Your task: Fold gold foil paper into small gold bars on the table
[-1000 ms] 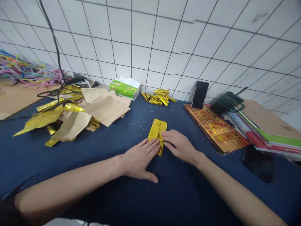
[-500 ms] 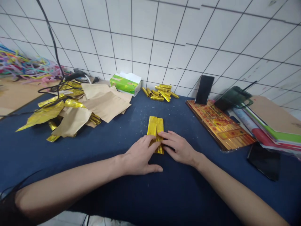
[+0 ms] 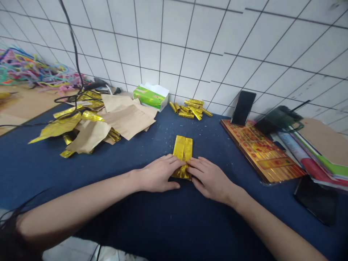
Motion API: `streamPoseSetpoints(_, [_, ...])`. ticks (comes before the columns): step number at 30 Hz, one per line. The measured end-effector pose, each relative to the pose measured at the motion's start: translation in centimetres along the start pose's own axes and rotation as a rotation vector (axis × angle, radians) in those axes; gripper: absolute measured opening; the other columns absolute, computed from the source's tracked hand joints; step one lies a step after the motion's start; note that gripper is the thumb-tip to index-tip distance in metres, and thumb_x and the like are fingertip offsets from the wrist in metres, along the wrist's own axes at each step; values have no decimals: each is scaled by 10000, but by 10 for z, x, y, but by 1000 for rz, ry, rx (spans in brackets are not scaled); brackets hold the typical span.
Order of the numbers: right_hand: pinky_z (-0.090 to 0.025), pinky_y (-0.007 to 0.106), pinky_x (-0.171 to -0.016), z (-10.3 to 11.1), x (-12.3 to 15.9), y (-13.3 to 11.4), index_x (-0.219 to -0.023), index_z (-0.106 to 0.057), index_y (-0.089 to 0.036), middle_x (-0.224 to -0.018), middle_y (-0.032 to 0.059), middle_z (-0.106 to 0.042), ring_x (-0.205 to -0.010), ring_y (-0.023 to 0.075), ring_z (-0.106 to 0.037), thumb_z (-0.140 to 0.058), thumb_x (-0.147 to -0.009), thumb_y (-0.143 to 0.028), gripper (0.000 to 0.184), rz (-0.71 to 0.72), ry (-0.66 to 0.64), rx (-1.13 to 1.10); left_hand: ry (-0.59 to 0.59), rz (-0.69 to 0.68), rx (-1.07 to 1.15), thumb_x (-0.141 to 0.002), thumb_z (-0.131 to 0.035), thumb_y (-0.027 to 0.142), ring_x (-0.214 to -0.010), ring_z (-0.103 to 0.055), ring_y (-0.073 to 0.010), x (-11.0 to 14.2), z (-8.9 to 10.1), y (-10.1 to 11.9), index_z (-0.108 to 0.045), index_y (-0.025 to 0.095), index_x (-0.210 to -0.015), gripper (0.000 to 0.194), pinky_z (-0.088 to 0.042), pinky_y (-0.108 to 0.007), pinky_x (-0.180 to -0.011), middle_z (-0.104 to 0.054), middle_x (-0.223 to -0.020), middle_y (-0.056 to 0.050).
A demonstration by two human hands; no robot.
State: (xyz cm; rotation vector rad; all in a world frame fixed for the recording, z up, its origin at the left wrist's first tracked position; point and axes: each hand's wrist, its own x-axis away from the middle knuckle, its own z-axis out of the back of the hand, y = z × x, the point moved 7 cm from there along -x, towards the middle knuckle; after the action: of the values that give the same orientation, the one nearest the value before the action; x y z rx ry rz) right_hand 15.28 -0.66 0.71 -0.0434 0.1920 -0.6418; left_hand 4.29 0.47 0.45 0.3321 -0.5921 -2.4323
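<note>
A folded sheet of shiny gold paper [image 3: 183, 146] lies flat on the dark blue table, its two long sides meeting along a middle seam. My left hand [image 3: 160, 173] rests on its left side, fingers stretched out across the paper and thumb apart. From the right, my right hand [image 3: 210, 178] touches the opposite edge with its fingers extended and slightly spread. Both sets of fingertips come close to the seam at the lower half. Beyond the hands sits a small heap of rolled gold paper pieces [image 3: 191, 108].
At left lie brown paper sheets [image 3: 130, 119] with crumpled gold paper [image 3: 58, 127] and a black cable [image 3: 73, 43]. A green tissue pack [image 3: 150, 98] stands by the tiled wall. On the right are a packet of gold paper [image 3: 263, 150], an upright phone [image 3: 243, 108] and a dark mug [image 3: 278, 119].
The view has shifted slightly. My left hand has drawn a little leftward off the seam, and its fingers now lie flatter on the gold paper, whose lower end shows more.
</note>
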Motion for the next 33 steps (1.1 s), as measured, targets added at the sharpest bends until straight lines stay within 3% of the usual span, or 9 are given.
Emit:
streamPoseSetpoints(7, [-413,427,-915,-2,0,0,-1035,-576,-136,-1121,125,-596,-1076,234,-520,-426,-807,-128,274,28,40,32,-24,6,-21,-737,-595,277,-1072,-451,-233,0,0,0,-376,168,-1243,562,-346,-383,-945,-507,-1151,-95])
streamPoseSetpoints(14, [-458,387,-843,0,-1,5,-955,-613,-183,-1069,88,-621,-1007,208,-556,-442,-834,-169,210,8,126,-76,-16,-7,-15,-735,-543,172,-1044,-456,-225,0,-1,0,-372,172,-1241,534,-371,-383,-924,-517,-1121,-82])
streamPoseSetpoints(20, [-469,385,-815,-4,0,21,-900,-642,-226,-988,51,-633,-931,186,-569,-457,-843,-186,198,-143,253,-261,94,78,99,-754,-450,65,-990,-505,-181,-3,-1,-11,-465,195,-1157,424,-429,-331,-868,-577,-1034,-44])
streamPoseSetpoints(25, [-458,360,-771,-2,-2,24,-810,-645,-203,-898,53,-614,-867,185,-542,-488,-820,-166,162,-239,244,-301,180,246,181,-786,-451,98,-888,-577,-155,-6,0,-28,-554,193,-1079,325,-458,-302,-830,-615,-955,-26])
streamPoseSetpoints(33, [-402,322,-681,-4,-5,31,-640,-566,-197,-721,16,-586,-687,153,-500,-483,-830,-220,209,-367,221,-211,202,269,338,-792,-445,113,-919,-596,-157,-13,-1,-40,-604,199,-1023,293,-450,-299,-842,-651,-992,-3])
